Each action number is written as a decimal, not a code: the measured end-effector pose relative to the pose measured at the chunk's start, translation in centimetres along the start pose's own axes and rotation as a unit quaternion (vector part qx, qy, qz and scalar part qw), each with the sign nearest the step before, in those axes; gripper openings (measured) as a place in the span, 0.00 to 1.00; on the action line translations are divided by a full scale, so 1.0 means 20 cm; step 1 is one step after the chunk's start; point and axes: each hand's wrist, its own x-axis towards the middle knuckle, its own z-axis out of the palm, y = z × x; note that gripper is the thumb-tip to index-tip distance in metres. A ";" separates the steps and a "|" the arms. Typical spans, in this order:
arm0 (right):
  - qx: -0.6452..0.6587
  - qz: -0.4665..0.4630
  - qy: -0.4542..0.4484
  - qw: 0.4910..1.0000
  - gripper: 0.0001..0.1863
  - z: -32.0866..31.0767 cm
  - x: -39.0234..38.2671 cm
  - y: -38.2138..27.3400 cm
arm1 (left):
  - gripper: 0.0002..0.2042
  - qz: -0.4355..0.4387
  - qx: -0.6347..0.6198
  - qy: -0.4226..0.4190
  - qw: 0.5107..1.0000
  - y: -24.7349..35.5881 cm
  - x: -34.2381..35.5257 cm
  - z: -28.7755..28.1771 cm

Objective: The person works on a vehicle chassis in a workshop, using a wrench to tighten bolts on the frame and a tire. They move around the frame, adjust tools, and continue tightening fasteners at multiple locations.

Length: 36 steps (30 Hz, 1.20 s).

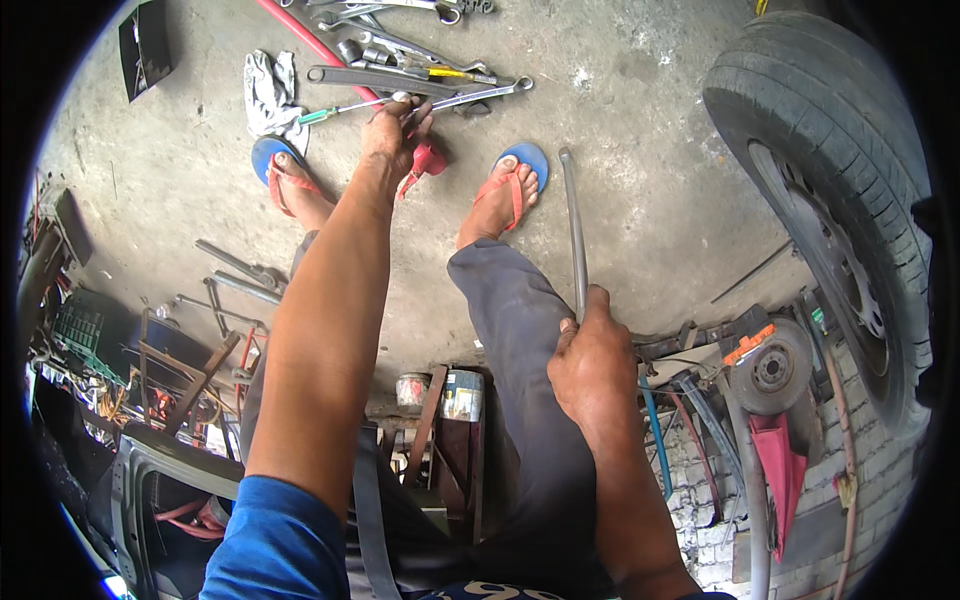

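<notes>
My left hand [393, 135] reaches into a spread of tools on the concrete floor, fingers curled round something I cannot make out. Beside it are a long red bar [315, 38], a green-handled screwdriver [316, 116], a combination wrench [488, 92] and a red metal piece [426, 159] just below the fingers. A pale stained glove [268, 90] lies to their left. My right hand [590, 360] is closed round a long steel bar [572, 220] that points forward past my right foot [505, 190].
A large tyre on a wheel [760, 100] stands at the right, near a smaller wheel [768, 368] and a white brick wall [820, 470]. Metal frames, a green crate [88, 335] and clutter fill the lower left. Small buckets [461, 397] sit behind my legs; several wrenches [390, 15] lie ahead.
</notes>
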 end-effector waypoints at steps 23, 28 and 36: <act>-0.008 0.001 -0.012 1.000 0.16 0.07 0.00 -0.03 | 0.22 -0.011 0.056 -0.157 0.986 0.15 -0.27 -0.36; -0.009 -0.003 -0.010 1.000 0.16 0.07 0.00 -0.04 | 0.21 -0.006 0.064 -0.194 0.979 0.19 -0.26 -0.37; -0.005 -0.003 -0.003 1.000 0.16 0.07 0.01 -0.03 | 0.15 0.015 0.122 -0.222 0.967 0.23 -0.23 -0.32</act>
